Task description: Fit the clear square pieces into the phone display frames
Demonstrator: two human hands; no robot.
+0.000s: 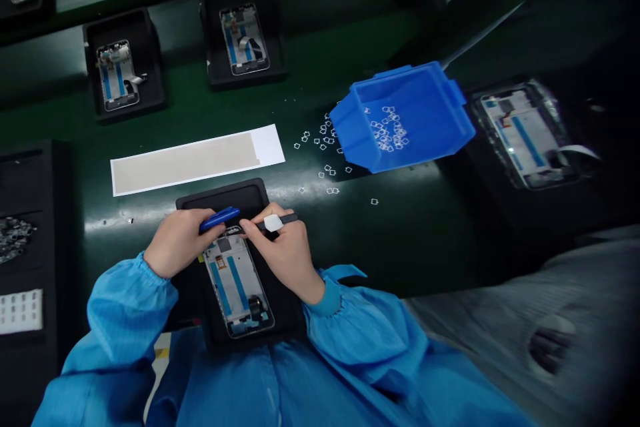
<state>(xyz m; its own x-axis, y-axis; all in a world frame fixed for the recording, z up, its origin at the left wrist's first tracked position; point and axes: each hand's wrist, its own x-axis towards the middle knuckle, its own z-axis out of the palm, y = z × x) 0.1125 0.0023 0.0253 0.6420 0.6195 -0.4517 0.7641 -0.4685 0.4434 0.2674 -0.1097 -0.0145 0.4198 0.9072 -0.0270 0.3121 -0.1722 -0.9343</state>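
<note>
A phone frame (233,283) with two blue strips lies face up in a black tray (280,307) close to my body. My left hand (180,240) is at its upper left edge, closed around a blue pen-like tool (220,219). Over the upper right corner, my right hand (287,250) pinches dark tweezers (290,218) with a white wrap (273,223). The tweezer tips reach toward the frame's top end, where small parts sit too fine to make out. Fingertips of both hands almost meet there.
A blue bin (425,120) lies on its side with small white outline pieces in and before it. Behind my tray is a white-edged sheet (190,160). More phone frames stand in trays (155,67) at the back. Someone's grey sleeve (490,320) is at right.
</note>
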